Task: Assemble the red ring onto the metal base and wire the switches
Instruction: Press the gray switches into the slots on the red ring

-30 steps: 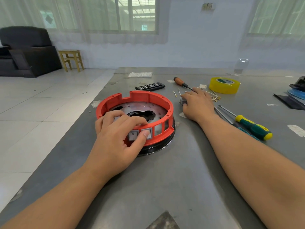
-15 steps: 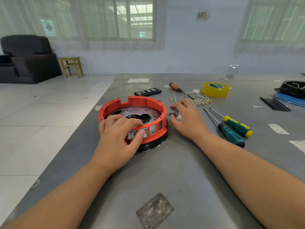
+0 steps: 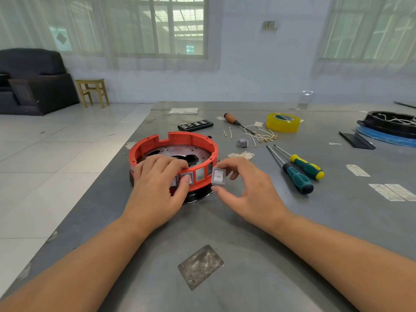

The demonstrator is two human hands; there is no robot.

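The red ring [image 3: 157, 140] sits on the round metal base [image 3: 180, 152], whose dark lower rim [image 3: 198, 195] shows at the front. My left hand [image 3: 157, 185] rests over the ring's near wall, thumb on a grey switch [image 3: 188, 176] seated in a slot. Between thumb and fingers, my right hand [image 3: 245, 194] pinches a loose grey rocker switch [image 3: 218, 176] just outside the ring's open slots [image 3: 200, 174]. Another small grey switch [image 3: 242, 143] lies on the table beyond, beside several short wires with brass terminals [image 3: 263, 137].
Two green-handled screwdrivers [image 3: 299, 172] lie right of my right hand. Farther back are a brown-handled screwdriver [image 3: 234, 120], a yellow tape roll [image 3: 283, 122], a black bit case [image 3: 195, 125], and a black and blue part [image 3: 389, 127] at the far right. The table's left edge [image 3: 90, 188] runs close to the ring.
My right hand came back from the wires with a grey switch and now holds it at the ring's front slots. My left hand stayed on the ring.
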